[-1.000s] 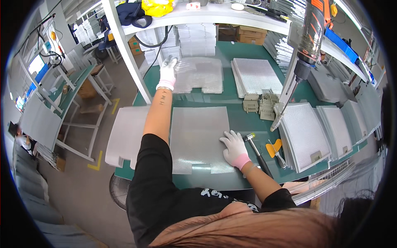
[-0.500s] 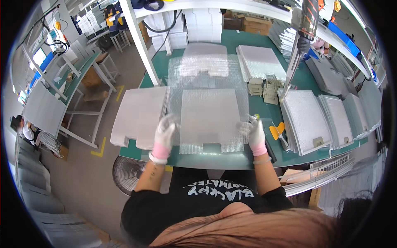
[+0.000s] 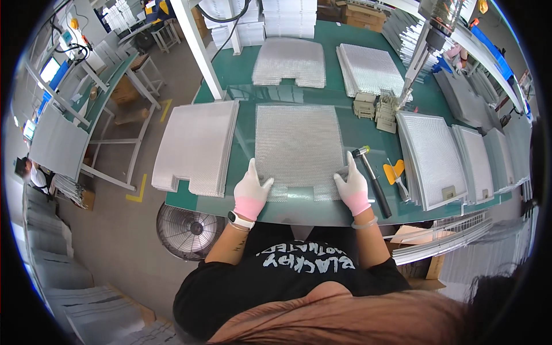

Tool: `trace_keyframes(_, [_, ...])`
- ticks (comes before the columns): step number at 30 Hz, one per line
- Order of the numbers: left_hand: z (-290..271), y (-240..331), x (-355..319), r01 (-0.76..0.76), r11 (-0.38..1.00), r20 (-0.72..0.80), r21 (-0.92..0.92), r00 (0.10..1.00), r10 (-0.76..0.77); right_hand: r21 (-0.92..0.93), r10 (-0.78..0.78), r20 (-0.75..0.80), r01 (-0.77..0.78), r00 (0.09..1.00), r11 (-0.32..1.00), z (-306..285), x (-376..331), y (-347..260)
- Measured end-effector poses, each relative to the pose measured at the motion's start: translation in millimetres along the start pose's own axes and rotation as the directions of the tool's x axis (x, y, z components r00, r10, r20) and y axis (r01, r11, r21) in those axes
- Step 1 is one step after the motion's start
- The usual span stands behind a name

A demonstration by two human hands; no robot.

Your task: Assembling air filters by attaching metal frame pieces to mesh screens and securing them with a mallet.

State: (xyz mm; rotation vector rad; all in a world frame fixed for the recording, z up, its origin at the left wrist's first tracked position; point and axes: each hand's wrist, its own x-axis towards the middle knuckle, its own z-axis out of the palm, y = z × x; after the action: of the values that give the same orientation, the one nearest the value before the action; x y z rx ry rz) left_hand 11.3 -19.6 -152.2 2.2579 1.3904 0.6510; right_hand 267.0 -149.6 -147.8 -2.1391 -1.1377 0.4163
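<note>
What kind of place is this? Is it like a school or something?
More likely a factory workshop, I think. There's a green workbench, stacks of silvery mesh panels and a power tool above the bench.

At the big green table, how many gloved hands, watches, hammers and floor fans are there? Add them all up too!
Gloved hands: 2
Watch: 1
Hammer: 1
Floor fan: 1
Total: 5
</note>
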Motion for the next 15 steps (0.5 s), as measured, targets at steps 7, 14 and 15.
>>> trace_keyframes(7, [5, -6, 1, 0.008, 0.996, 0.006, 0.084, 1.0, -0.008, -0.111, -0.185, -0.099, 0.174, 0.978, 0.978, 9, -2, 7])
trace_keyframes(14, [9, -11, 5, -0.057, 0.994, -0.047, 0.088, 0.997, 0.061, -0.159, -0.194, -0.022, 0.188, 0.981, 0.969, 2, 0, 3])
trace_keyframes(15, [5, -6, 7, -0.064, 0.994, -0.046, 0.083, 0.997, 0.068, -0.164, -0.191, -0.029, 0.183, 0.981, 0.969, -1, 1, 3])
